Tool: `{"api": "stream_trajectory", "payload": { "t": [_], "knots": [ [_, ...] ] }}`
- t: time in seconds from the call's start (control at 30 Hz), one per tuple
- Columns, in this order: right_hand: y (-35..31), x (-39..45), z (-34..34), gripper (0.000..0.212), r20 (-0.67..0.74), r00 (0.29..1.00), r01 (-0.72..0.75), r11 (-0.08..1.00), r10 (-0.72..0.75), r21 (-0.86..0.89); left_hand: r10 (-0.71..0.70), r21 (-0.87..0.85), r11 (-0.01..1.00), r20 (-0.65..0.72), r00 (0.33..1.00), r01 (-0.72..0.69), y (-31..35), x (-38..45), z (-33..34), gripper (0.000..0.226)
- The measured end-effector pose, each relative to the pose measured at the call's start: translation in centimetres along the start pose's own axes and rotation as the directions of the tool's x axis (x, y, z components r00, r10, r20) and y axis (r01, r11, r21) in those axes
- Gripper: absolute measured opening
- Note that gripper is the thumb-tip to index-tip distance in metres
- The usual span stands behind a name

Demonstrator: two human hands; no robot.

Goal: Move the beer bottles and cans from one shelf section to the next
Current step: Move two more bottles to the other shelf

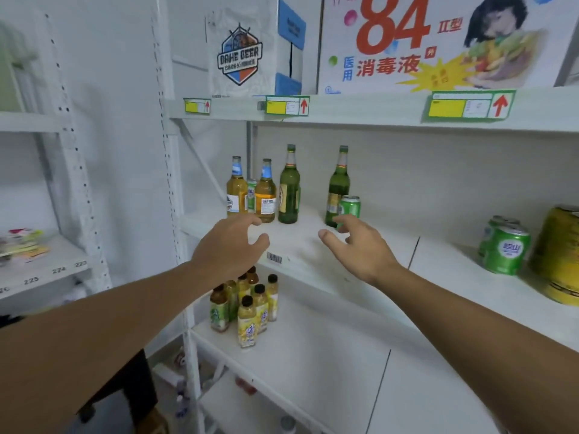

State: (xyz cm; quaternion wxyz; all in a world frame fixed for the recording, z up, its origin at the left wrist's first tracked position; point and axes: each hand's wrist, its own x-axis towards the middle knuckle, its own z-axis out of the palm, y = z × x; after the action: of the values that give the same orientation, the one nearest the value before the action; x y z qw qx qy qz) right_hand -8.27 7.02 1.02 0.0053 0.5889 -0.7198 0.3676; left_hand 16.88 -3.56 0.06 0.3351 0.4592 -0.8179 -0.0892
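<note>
Four beer bottles stand upright on the middle shelf: two amber bottles and two green bottles, with a small can between the amber pair. A green can stands just beside the right-hand green bottle. The left hand and right hand hover before them, each grip spread, holding nothing. Two more cans stand in the next section.

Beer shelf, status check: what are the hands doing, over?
Left hand and right hand open, empty, reaching in. Four bottles and two cans still on left section. Two cans already right. Path clear.
</note>
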Motion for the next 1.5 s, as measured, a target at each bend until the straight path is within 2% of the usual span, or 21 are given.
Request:
{"api": "stream_trajectory", "payload": {
  "t": [0.43,0.7,0.83,1.03,1.1,1.17,1.23,1.3,1.4,1.5],
  "knots": [
    [1.9,10.5,3.7,0.076,0.135,0.991,-0.04,0.972,0.009,0.23,-0.094,0.065,0.993,0.007,0.996,0.093,-2.3,7.7,1.4,0.044],
    [4.6,16.3,7.9,0.071,0.238,0.971,-0.077,0.936,-0.008,0.342,-0.191,0.137,0.974,0.051,0.98,0.183,-3.5,11.5,5.9,0.052],
    [5.5,18.9,9.9,0.064,0.239,0.971,-0.101,0.91,0.001,0.403,-0.261,0.066,0.963,0.006,0.965,0.26,-5.1,13.4,7.2,0.047],
    [5.5,23.9,12.7,0.068,0.195,0.979,-0.149,0.861,0.059,0.486,-0.328,-0.137,0.939,-0.081,0.941,0.315,-9.0,18.3,8.0,0.032],
    [5.3,25.4,13.5,0.079,0.203,0.976,-0.175,0.837,0.078,0.518,-0.392,-0.215,0.907,-0.119,0.912,0.362,-10.6,20.2,8.4,0.045],
    [4.8,27.0,14.3,0.091,0.194,0.974,-0.203,0.83,0.117,0.52,-0.456,-0.295,0.868,-0.154,0.876,0.4,-12.4,22.1,8.6,0.067],
    [4.5,28.7,15.1,0.094,0.185,0.975,-0.208,0.817,0.127,0.537,-0.495,-0.357,0.833,-0.14,0.857,0.423,-14.2,24.1,8.9,0.085],
    [4.5,30.2,16.0,0.084,0.185,0.975,-0.211,0.792,0.127,0.573,-0.499,-0.403,0.808,-0.081,0.863,0.43,-15.9,26.0,9.1,0.096],
    [4.2,31.8,17.2,0.056,0.178,0.976,-0.205,0.783,0.122,0.587,-0.421,-0.451,0.816,-0.035,0.906,0.362,-17.6,28.5,9.7,0.099],
    [3.9,32.8,18.3,0.056,0.091,0.988,-0.156,0.8,0.127,0.579,-0.359,-0.515,0.804,-0.024,0.933,0.296,-18.2,29.8,10.8,0.087]
  ]
}}
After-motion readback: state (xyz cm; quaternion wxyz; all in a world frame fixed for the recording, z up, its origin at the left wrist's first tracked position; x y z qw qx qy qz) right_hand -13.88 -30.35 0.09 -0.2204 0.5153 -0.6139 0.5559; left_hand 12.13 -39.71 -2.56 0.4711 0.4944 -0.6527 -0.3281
